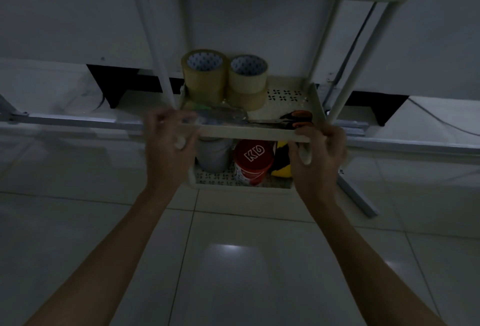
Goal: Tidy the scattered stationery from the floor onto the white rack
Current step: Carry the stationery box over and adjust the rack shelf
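The white rack stands on the tiled floor in dim light. Its middle shelf holds two stacks of beige tape rolls, a clear pouch and scissors with orange and black handles. On the lower shelf stand a grey can, a red-lidded tub and a yellow and black roll. My left hand curls round the rack's front left post at the middle shelf; it looks blurred. My right hand grips the front right post just under the same shelf.
A grey metal bar runs along the floor to the left of the rack, and a metal leg slants down on the right. White panels with dark gaps stand behind. Glossy floor tiles stretch in front.
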A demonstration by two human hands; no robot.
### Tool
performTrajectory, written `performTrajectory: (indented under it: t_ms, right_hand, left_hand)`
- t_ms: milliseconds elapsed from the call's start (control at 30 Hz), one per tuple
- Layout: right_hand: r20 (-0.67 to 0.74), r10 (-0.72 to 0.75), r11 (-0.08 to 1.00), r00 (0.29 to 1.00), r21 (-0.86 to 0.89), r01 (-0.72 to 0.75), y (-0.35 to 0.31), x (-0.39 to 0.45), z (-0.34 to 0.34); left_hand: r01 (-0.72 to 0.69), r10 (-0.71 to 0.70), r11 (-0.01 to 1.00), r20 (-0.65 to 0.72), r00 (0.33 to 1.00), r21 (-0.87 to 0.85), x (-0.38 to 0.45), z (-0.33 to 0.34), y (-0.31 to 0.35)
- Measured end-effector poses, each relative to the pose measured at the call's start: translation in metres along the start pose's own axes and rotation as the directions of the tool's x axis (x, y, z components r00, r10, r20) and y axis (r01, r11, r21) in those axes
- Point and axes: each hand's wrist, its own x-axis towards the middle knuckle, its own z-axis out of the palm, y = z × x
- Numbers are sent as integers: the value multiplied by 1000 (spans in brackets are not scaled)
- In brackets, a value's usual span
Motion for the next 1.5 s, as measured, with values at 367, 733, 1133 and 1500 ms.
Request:
performTrajectory:
  t_ms: [367,733,1133,1500]
  right_hand:
    - [182,510,816,841,209,-540,17,4,5]
    - [233,572,816,787,-58,-576,52,-31,17]
    - [181,562,825,807,-44,-564,59,-37,20]
    - [376,600,785,707,-108,-609,1,-106,67]
  left_hand:
    - [558,-564,737,109,819,-380,10,4,-13]
    - [508,-451,836,267,852,-208,-35,15,-33]
    - [371,-349,922,171,921,-115,-40,33,-57]
    - [649,-594,758,343,728,-66,-113,17,-94]
